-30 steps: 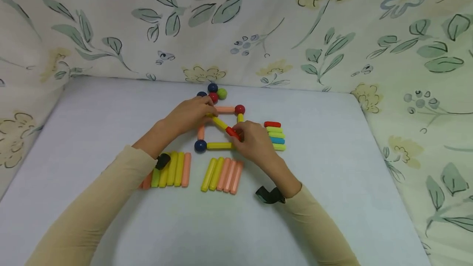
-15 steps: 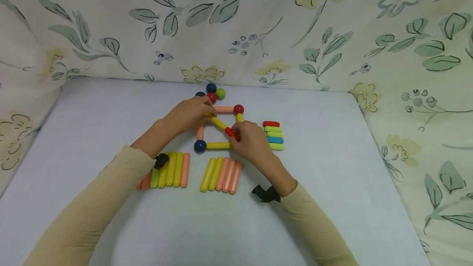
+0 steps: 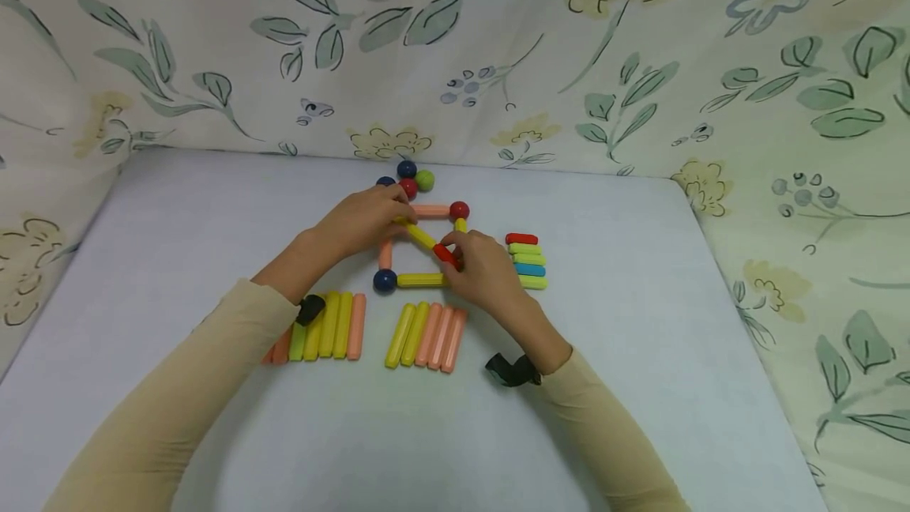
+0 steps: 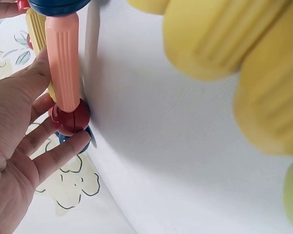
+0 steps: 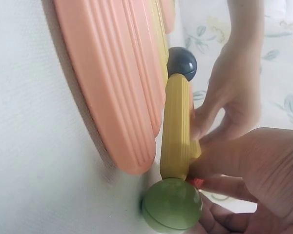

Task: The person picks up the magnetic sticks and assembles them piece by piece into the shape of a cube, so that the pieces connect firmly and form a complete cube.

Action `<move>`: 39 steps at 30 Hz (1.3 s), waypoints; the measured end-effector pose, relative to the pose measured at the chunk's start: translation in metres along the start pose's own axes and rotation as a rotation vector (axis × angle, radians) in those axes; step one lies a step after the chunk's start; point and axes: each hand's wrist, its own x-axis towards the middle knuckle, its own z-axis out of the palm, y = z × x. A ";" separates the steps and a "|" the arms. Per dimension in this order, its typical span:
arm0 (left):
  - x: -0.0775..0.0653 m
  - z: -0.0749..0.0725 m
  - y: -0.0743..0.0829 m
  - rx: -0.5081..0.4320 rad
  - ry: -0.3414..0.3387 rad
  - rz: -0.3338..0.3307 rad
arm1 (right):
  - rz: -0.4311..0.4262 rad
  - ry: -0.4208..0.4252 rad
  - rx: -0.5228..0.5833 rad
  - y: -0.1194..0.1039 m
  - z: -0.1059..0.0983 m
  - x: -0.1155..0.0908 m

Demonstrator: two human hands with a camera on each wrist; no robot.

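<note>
A floral-printed cloth is seen beyond the white tabletop's far edge. Toward that edge, a ridged yellow plastic rod is pinched at one end by the left hand, slanting across a frame of plastic rods and balls; the short red plastic rod at its other end is gripped by the right hand.

I make it three blue balls, three red balls and two green balls. Then come four frame sticks, two held sticks, five short sticks and five middle sticks. The left sticks, partly hidden, number at least seven.
</note>
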 end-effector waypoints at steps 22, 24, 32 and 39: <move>0.000 0.001 -0.001 -0.009 0.010 0.007 | -0.032 0.008 0.058 0.006 -0.005 0.001; -0.001 0.001 -0.002 -0.011 0.017 0.013 | -0.054 0.016 0.051 0.007 -0.008 0.001; -0.002 0.002 -0.001 -0.019 0.024 0.028 | -0.157 0.020 -0.027 0.011 -0.014 -0.005; -0.001 0.002 -0.001 -0.036 0.032 0.037 | -0.215 0.208 0.133 0.015 -0.010 -0.007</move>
